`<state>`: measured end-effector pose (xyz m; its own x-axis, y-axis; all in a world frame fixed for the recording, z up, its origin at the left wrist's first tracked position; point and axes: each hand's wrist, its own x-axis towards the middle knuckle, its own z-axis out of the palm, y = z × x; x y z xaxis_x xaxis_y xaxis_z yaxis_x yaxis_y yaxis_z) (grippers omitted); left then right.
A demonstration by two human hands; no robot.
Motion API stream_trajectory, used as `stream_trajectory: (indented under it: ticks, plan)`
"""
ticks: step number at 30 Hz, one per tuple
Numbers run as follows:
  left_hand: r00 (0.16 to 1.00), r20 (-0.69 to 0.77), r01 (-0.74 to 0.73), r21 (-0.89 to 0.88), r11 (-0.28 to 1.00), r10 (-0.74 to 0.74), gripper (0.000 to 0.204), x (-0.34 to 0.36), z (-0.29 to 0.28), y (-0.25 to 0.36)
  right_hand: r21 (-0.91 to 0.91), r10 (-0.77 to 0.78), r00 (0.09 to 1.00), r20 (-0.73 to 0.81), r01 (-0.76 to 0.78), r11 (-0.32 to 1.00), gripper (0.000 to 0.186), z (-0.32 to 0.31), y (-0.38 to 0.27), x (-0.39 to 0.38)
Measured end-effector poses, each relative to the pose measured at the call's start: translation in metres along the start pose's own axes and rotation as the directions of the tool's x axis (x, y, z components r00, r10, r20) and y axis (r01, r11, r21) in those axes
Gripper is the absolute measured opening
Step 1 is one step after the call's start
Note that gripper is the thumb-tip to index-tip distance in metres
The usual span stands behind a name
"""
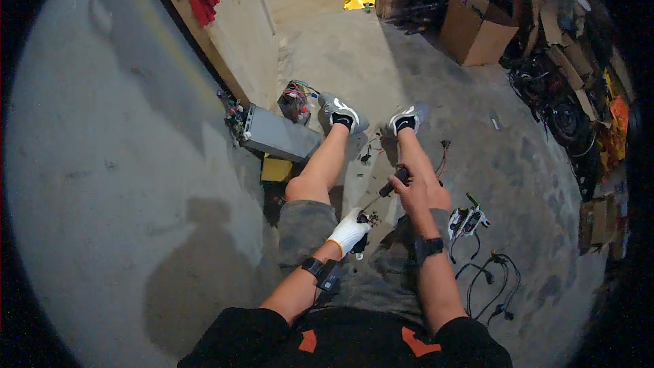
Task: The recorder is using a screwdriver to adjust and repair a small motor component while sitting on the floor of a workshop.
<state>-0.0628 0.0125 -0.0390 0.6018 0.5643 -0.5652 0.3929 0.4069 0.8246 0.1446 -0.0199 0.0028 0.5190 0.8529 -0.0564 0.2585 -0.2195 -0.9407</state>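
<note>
My left hand, in a white knit glove, is closed around a small dark part with several prongs or stubs. What kind of part it is cannot be made out. My bare right hand grips the black handle of a screwdriver above my right leg. Its thin shaft slants down and left to the part in the glove. Whether the tip touches the part is too small to tell. Both hands are close together between my knees.
Left of my feet lie a grey metal case and a clear bag of coloured wires. Black cables and a white device lie to the right. Beyond stand an open cardboard box, heaped cables and a door.
</note>
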Motion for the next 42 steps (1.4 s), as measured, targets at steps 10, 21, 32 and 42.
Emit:
stream_trajectory:
  ticks: [10,21,32,42]
  plan:
    - [0.999,-0.026,-0.017,0.074,0.997,0.019,0.049,0.007,0.004,-0.009,0.203,-0.14,0.989,-0.036,0.145,0.968,0.055,0.004,0.024,0.004]
    - [0.994,-0.018,-0.102,0.159,0.982,0.106,0.048,0.015,-0.002,-0.022,-0.118,-0.321,0.928,-0.19,0.303,0.946,0.062,0.016,0.026,0.007]
    - [1.0,-0.006,0.031,0.127,0.991,-0.03,0.057,-0.011,0.003,0.007,-0.127,0.053,0.983,-0.178,-0.077,0.989,0.063,0.006,-0.006,-0.002]
    - [0.998,0.057,0.02,-0.045,0.999,-0.017,0.058,0.009,0.007,-0.004,0.067,-0.147,0.963,-0.226,0.166,0.984,0.044,0.007,0.065,0.023]
